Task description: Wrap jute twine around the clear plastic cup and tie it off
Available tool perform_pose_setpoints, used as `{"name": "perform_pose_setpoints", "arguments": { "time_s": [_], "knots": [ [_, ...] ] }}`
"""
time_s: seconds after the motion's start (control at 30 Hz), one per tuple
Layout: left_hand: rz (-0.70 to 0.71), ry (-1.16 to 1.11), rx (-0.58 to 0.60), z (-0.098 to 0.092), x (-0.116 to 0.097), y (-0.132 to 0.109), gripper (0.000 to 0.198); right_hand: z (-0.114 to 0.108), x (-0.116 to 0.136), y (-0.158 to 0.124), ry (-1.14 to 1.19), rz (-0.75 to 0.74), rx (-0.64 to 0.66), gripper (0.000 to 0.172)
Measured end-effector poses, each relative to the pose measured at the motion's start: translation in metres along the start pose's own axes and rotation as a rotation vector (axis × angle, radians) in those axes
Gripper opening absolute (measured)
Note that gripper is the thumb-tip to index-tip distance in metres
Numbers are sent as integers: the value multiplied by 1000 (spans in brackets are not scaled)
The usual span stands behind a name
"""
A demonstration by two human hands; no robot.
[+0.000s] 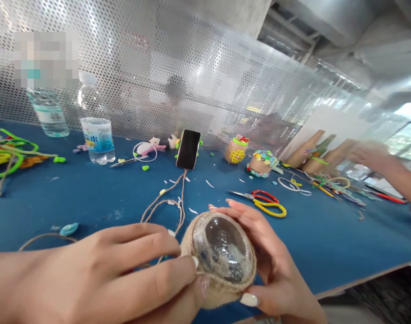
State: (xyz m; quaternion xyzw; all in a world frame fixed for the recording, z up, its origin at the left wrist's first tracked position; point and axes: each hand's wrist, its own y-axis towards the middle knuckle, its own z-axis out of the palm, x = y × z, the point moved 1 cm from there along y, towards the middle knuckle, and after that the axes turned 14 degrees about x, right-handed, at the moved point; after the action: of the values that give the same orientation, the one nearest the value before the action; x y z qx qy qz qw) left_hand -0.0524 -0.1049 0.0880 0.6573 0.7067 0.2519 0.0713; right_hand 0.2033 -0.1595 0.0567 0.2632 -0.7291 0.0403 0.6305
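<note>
A clear glass jar wrapped round its side in brown twine is tilted with its bare, rounded glass end toward me. My right hand holds it from the right, fingers round the far side and thumb at the near edge. At the jar's left, my left hand has thumb and index finger pinched together against the wrapped edge, on the twine. Loose strands of twine run over the table behind the left hand. What lies under the left fingers is partly hidden.
Red-and-yellow scissors lie beyond the jar. Behind stand a phone, decorated jars and a water bottle. Paper scraps dot the blue table. At right, another person's blurred arm reaches near wrapped bottles.
</note>
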Motion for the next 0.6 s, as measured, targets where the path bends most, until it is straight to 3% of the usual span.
{"name": "perform_pose_setpoints", "arguments": {
  "time_s": [0.1, 0.37, 0.6],
  "knots": [
    [110, -33, -13, -6, 7, 13, 23, 3, 3, -1, 1, 12, -10, 85],
    [27, -123, -6, 1, -2, 27, 20, 7, 1, -4, 10, -3, -22, 85],
    [35, -126, 69, 1, -3, 33, 27, 6, 3, -11, -11, 0, -18, 78]
  ]
}}
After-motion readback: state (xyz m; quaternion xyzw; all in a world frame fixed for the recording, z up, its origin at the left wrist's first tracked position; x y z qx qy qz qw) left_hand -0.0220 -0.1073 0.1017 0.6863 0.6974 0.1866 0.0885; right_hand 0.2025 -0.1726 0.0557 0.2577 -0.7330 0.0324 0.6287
